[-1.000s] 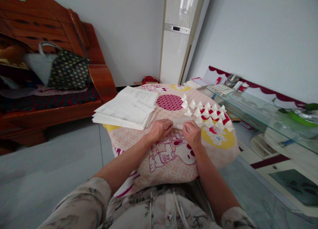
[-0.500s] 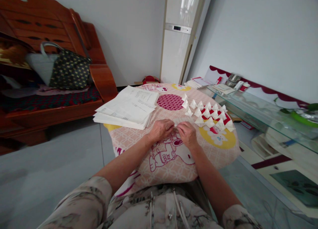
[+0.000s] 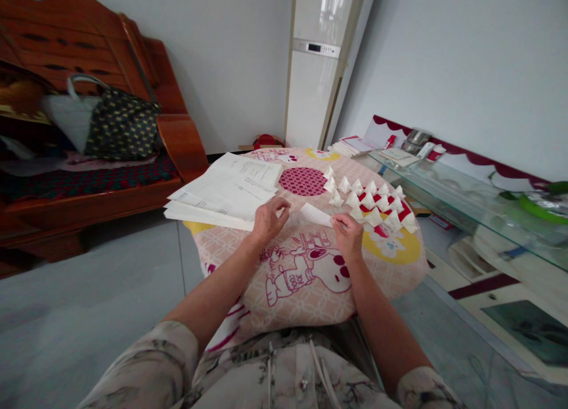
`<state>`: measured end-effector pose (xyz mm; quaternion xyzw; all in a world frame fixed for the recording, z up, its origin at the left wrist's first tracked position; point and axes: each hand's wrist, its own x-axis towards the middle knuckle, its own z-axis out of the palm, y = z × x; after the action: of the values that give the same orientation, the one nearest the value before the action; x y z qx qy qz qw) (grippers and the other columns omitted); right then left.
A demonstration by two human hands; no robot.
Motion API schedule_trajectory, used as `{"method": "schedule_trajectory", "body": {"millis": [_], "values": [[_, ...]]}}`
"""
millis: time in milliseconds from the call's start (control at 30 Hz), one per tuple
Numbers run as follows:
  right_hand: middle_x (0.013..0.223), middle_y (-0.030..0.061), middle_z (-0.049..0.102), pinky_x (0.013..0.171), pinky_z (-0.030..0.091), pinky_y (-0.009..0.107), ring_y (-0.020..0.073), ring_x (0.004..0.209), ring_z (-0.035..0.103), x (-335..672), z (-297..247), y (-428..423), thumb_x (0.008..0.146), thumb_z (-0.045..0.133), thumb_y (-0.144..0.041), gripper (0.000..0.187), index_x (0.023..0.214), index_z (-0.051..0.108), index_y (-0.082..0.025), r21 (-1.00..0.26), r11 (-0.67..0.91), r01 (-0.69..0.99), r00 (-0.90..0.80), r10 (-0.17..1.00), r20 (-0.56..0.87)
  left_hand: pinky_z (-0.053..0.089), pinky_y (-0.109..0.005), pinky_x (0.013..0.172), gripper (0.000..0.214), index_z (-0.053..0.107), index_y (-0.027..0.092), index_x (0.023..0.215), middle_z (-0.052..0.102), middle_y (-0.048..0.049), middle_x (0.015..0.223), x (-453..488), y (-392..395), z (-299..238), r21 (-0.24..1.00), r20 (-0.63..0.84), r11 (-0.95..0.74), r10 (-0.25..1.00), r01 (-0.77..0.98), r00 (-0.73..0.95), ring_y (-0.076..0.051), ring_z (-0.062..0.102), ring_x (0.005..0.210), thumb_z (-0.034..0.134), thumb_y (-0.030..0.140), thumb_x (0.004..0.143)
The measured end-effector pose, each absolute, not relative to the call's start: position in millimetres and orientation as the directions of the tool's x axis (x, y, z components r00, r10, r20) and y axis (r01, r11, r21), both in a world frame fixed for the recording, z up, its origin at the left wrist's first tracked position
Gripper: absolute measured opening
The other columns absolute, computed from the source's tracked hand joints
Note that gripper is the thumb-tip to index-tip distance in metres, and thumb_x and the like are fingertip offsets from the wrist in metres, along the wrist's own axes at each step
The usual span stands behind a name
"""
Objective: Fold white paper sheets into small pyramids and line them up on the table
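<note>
Between my hands is a narrow white piece of paper (image 3: 315, 214), its right end pinched in the fingers of my right hand (image 3: 348, 234). My left hand (image 3: 268, 219) is off the paper, fingers curved and a little apart, holding nothing. It hovers by the front right corner of a stack of printed sheets (image 3: 222, 187). Several small pointed folded-paper pieces (image 3: 376, 216) stand in rows to the right, just beyond my right hand. Everything here rests on a round table with a pink patterned cloth (image 3: 306, 311).
A glass-topped cabinet (image 3: 461, 202) with cups and papers runs along the right. Behind the table rises a tall white air conditioner (image 3: 313, 89). A wooden bench (image 3: 84, 202) with bags (image 3: 122, 125) stands left.
My hands, close together before, have moved apart. My left hand let go and shifted left; my right hand moved right with the paper, which now shows more fully.
</note>
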<state>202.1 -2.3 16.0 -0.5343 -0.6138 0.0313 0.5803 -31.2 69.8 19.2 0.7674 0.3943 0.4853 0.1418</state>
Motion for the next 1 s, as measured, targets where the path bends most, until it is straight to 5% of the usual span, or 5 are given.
{"method": "schedule_trajectory", "body": {"millis": [133,300,467,700,1000], "values": [[0.070,-0.0001,0.068,0.066,0.047,0.030,0.0182,0.067,0.061,205,13,2,0.075,0.069,-0.035,0.017,0.078,0.073,-0.019,-0.861,0.380,0.339,0.446,0.740,0.503,0.057,-0.032,0.084,0.025,0.067,0.014,0.106,0.074,-0.0098,0.102,-27,68,21,0.720,0.560,-0.625,0.780,0.303,0.279,-0.019,0.071,0.090,0.054,0.028,0.089],[0.066,-0.0009,0.066,0.065,0.046,0.030,0.0156,0.064,0.057,203,16,4,0.066,0.075,-0.034,0.020,0.075,0.072,-0.016,-0.933,0.356,0.047,0.543,0.775,0.323,0.060,-0.033,0.083,0.046,0.061,0.013,0.124,0.070,-0.0147,0.115,-20,69,18,0.833,0.481,-0.543,0.808,0.110,0.340,-0.022,0.071,0.099,0.067,0.035,0.085],[0.068,-0.0006,0.070,0.066,0.048,0.031,0.0158,0.064,0.059,199,15,4,0.061,0.079,-0.032,0.023,0.076,0.072,-0.017,-0.937,0.327,-0.118,0.524,0.822,0.221,0.059,-0.027,0.072,0.039,0.067,0.013,0.102,0.073,-0.0092,0.098,-18,72,18,0.915,0.386,-0.401,0.831,-0.049,0.401,-0.018,0.071,0.085,0.077,0.041,0.076],[0.070,0.0009,0.071,0.064,0.051,0.032,0.0180,0.065,0.063,195,13,4,0.061,0.078,-0.033,0.021,0.074,0.071,-0.018,-0.944,0.289,-0.162,0.465,0.866,0.185,0.045,-0.019,0.047,0.037,0.060,0.015,0.073,0.065,0.0001,0.060,-16,65,26,0.969,0.243,-0.203,0.888,-0.141,0.391,-0.008,0.054,0.047,0.079,0.047,0.073],[0.056,-0.0041,0.060,0.052,0.038,0.024,0.0111,0.052,0.048,188,21,-6,0.060,0.079,-0.029,0.015,0.062,0.069,-0.018,-0.980,0.201,0.004,0.262,0.945,0.195,0.047,-0.021,0.056,0.033,0.062,0.016,0.071,0.062,0.0023,0.063,-17,65,29,0.915,0.355,-0.300,0.916,-0.269,0.187,-0.009,0.055,0.058,0.081,0.043,0.071]]}}
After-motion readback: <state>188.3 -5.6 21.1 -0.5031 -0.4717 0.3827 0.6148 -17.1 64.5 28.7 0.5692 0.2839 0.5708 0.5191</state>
